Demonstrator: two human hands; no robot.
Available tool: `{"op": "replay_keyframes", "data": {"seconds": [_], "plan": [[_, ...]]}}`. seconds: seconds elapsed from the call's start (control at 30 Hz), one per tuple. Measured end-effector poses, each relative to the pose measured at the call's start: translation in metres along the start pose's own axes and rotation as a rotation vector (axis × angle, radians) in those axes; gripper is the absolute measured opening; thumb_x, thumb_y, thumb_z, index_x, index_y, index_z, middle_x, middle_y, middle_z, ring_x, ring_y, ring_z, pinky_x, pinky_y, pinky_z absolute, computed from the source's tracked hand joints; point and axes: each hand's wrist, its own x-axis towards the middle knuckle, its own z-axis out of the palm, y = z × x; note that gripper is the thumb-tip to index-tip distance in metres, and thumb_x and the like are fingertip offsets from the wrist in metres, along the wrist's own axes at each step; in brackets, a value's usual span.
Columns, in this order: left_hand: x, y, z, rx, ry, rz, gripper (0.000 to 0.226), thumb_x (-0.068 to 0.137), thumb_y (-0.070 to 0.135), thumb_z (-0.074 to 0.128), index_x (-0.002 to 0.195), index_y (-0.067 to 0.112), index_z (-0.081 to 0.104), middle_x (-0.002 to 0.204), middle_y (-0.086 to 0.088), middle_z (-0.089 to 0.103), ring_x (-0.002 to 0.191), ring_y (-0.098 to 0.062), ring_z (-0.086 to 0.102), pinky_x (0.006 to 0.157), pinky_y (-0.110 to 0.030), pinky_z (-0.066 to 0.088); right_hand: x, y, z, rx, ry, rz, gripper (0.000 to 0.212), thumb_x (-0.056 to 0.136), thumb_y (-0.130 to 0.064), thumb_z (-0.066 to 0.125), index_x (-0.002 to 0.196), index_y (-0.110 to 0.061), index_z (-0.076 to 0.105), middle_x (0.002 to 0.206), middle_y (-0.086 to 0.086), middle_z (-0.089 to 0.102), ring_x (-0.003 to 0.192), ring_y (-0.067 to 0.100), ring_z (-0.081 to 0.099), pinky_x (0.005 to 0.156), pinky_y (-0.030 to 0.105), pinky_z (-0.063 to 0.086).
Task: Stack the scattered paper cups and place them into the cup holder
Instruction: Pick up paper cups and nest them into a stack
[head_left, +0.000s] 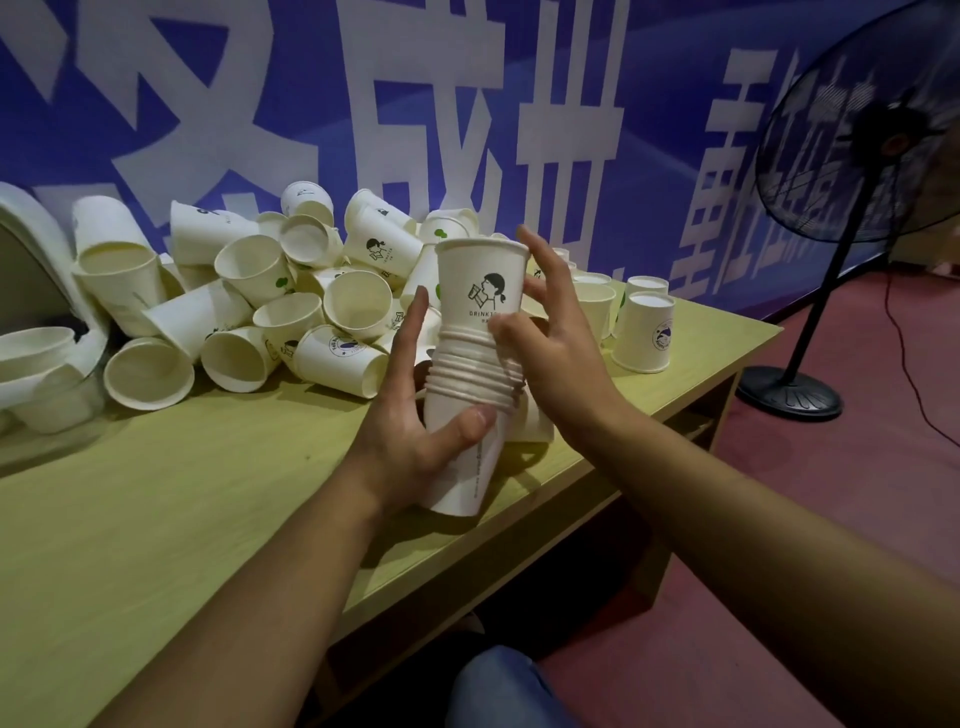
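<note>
A stack of several nested white paper cups (470, 374) stands upright above the table's front edge. My left hand (415, 415) grips its lower part, thumb across the front. The top cup (480, 283), printed with a drinking figure, sits only partly pushed in. My right hand (550, 322) holds that top cup, thumb on its front near the rims, fingers spread behind it. A heap of scattered paper cups (270, 301) lies on the table behind. A white curved object (31, 234), possibly the cup holder, is at the far left.
The yellow-green table (156, 519) stands against a blue banner wall. Two upside-down cups (644, 332) sit near the table's right corner. A black pedestal fan (810, 374) stands on the red floor to the right. My knee in jeans (504, 686) shows below.
</note>
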Motion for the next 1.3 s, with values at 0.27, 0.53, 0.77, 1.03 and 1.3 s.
{"op": "replay_keyframes", "data": {"seconds": [0.27,0.53,0.77,1.03,1.3], "plan": [[-0.003,0.015,-0.01,0.147,0.164,-0.004,0.107,0.062,0.061,0.073,0.147,0.059,0.008,0.134,0.011,0.05,0.107,-0.007,0.062,0.084,-0.039,0.06,-0.01,0.012,-0.015,-0.332,-0.139,-0.01,0.051,0.1,-0.016,0.047,0.148,-0.031,0.04,0.131,-0.011,0.055,0.112,0.001,0.053,0.088,0.016,0.045],[-0.036,0.026,-0.025,0.2,0.279,-0.091,0.092,0.064,0.042,0.089,0.128,0.058,0.025,0.12,0.016,0.049,0.098,-0.013,0.065,0.074,-0.033,0.061,-0.011,0.023,-0.029,-1.159,-0.423,0.06,0.074,0.081,-0.055,0.07,0.145,-0.038,0.035,0.146,-0.006,0.048,0.132,0.023,0.036,0.105,0.047,0.027],[-0.071,0.051,-0.043,0.196,0.321,-0.119,0.091,0.056,0.059,0.078,0.132,0.063,0.029,0.114,0.022,0.055,0.092,0.018,0.059,0.066,-0.008,0.05,-0.002,0.003,-0.012,-0.712,-0.093,-0.07,0.055,0.083,-0.042,0.074,0.133,-0.032,0.051,0.129,-0.005,0.062,0.112,0.02,0.057,0.099,0.049,0.047],[-0.091,0.062,-0.052,0.173,0.241,-0.161,0.088,0.054,0.063,0.074,0.13,0.07,0.03,0.123,0.017,0.058,0.107,0.005,0.06,0.08,-0.018,0.053,0.004,-0.032,0.039,-0.129,-0.009,-0.139,0.079,0.087,-0.025,0.073,0.15,-0.029,0.026,0.12,-0.019,0.049,0.103,0.007,0.06,0.077,0.023,0.057],[-0.109,0.069,-0.077,0.176,0.262,-0.189,0.103,0.059,0.06,0.076,0.147,0.062,0.023,0.127,0.013,0.06,0.109,0.003,0.062,0.081,-0.014,0.053,-0.001,-0.054,0.102,0.178,-0.208,-0.13,0.047,0.089,-0.018,0.066,0.13,-0.034,0.048,0.123,-0.005,0.048,0.106,0.017,0.06,0.083,0.031,0.059]]}}
